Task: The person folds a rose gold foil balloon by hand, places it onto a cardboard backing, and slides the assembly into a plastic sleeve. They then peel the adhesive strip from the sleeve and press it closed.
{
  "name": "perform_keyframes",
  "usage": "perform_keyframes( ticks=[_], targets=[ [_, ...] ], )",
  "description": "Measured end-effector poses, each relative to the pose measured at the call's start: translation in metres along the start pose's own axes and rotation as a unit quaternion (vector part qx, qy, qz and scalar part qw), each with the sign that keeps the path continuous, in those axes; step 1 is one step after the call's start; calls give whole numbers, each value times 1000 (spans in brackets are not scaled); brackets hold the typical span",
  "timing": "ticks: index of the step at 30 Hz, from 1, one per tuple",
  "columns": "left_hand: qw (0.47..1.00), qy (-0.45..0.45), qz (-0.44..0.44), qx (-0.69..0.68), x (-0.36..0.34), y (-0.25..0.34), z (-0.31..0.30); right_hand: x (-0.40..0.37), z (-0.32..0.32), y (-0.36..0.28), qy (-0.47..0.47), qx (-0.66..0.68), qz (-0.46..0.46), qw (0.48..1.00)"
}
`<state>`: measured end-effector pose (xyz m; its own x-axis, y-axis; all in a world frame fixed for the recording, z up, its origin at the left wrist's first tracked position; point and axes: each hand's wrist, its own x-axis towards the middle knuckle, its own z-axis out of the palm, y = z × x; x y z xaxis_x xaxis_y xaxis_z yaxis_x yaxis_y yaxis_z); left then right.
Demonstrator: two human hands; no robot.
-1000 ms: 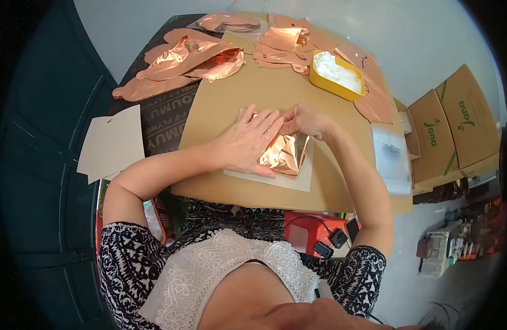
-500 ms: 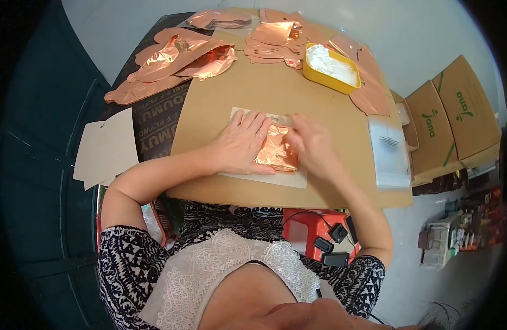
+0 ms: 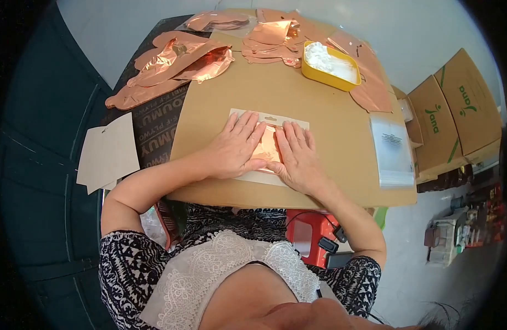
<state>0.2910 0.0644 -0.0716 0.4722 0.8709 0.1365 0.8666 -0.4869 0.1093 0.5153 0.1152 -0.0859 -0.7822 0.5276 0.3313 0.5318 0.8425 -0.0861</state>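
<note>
A folded piece of shiny rose-gold foil (image 3: 268,143), which looks like a flat foil balloon, lies on a pale card (image 3: 284,116) with a hang hole at its top. My left hand (image 3: 237,146) rests flat over the foil's left side, fingers stretched toward the card's top edge. On the right side my right hand (image 3: 298,159) lies flat in the same way. Both thumbs meet near the foil's lower edge. Only the middle strip of foil shows between the hands; they cover the rest. Under the card is a brown cardboard sheet (image 3: 206,118).
Rose-gold foil pieces (image 3: 171,60) are piled at the back left, with more along the back. A yellow tub (image 3: 331,80) of white powder (image 3: 326,59) stands at the back right. Clear plastic sleeves (image 3: 394,151) lie right, blank cards (image 3: 107,151) left. Cartons (image 3: 454,115) stand beyond the table.
My right hand was blurred and curled at the foil's upper right. It now lies flat on the foil's right side. My left hand has stayed nearly in place.
</note>
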Motion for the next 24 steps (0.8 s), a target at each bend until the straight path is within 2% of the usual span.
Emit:
perform_keyframes(
  ticks=[10, 19, 22, 24],
  targets=[
    [998, -26, -24, 43, -9, 6, -7, -1, -6, 0, -38, 10, -13, 999],
    [999, -5, -25, 29, -11, 3, -4, -1, -2, 2, -37, 12, -17, 999],
    [997, -2, -37, -67, -4, -10, -13, 0, -1, 3, -37, 8, -23, 999],
    [993, 34, -42, -107, 4, -22, -30, 0, 0, 3, -40, 7, -22, 999]
  ],
)
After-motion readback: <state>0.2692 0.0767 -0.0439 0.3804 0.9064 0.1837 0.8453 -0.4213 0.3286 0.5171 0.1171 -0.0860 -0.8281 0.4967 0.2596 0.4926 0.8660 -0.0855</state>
